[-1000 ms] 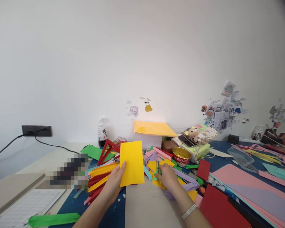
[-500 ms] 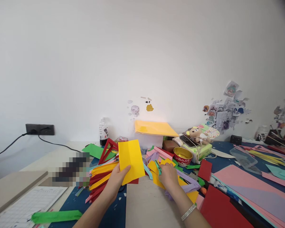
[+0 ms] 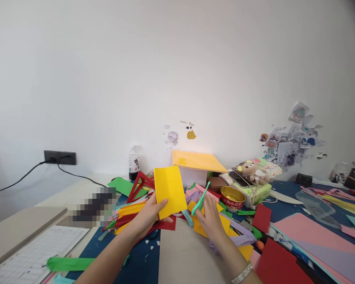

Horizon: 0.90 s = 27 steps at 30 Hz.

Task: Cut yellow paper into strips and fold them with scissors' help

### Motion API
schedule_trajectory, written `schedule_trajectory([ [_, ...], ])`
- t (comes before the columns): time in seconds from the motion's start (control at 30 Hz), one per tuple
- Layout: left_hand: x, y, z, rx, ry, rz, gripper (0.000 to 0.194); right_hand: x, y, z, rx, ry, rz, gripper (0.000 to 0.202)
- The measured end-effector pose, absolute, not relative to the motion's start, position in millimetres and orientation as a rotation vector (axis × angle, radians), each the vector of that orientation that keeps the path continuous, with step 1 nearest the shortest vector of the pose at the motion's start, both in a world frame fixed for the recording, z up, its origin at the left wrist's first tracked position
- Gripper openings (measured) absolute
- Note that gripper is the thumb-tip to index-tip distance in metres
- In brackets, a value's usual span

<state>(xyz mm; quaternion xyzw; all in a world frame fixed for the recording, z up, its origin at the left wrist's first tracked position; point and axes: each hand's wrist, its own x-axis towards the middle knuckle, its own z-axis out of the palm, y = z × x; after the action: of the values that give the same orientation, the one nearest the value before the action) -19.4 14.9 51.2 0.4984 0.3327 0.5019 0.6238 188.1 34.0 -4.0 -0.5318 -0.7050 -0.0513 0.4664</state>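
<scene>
A creased yellow sheet of paper (image 3: 170,191) is upright in my left hand (image 3: 154,209), its thumb lying across the front near the lower left edge. My right hand (image 3: 208,215) is closed round a pair of mint-green scissors (image 3: 200,203), whose tip points up and away from me. A small gap separates the scissors from the sheet. Under and beside my right hand lie yellow paper pieces (image 3: 225,223) and a folded lilac strip (image 3: 242,238). Red and orange strips (image 3: 130,215) are heaped behind my left hand.
A red tin (image 3: 233,198) stands right of centre, near a plush bear (image 3: 251,171). Behind the sheet, a yellow pack (image 3: 198,161) tops a white box. A bottle (image 3: 134,163) stands by the wall. Pink and lilac sheets (image 3: 322,244) cover the right side.
The scissors have turned in my right hand and now point upward, more of them showing. My left hand has raised the yellow sheet slightly. The whole view has shifted a little.
</scene>
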Motion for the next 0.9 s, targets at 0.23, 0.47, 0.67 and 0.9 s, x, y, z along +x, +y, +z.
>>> schedule_trajectory([
  [0.23,-27,34,41,1.17,1.044,1.435,0.04,175,23,0,-1.222,-1.882,0.152,0.032],
  [0.47,-32,28,39,1.023,0.616,1.364,0.042,165,24,-6,-1.072,-1.82,0.543,0.022],
  [0.67,-31,19,45,1.032,0.468,1.258,0.038,163,19,0,-0.888,-1.535,0.9,0.032],
  [0.9,-15,19,30,1.275,0.902,1.177,0.057,165,27,-2,-0.787,-1.242,0.949,0.041],
])
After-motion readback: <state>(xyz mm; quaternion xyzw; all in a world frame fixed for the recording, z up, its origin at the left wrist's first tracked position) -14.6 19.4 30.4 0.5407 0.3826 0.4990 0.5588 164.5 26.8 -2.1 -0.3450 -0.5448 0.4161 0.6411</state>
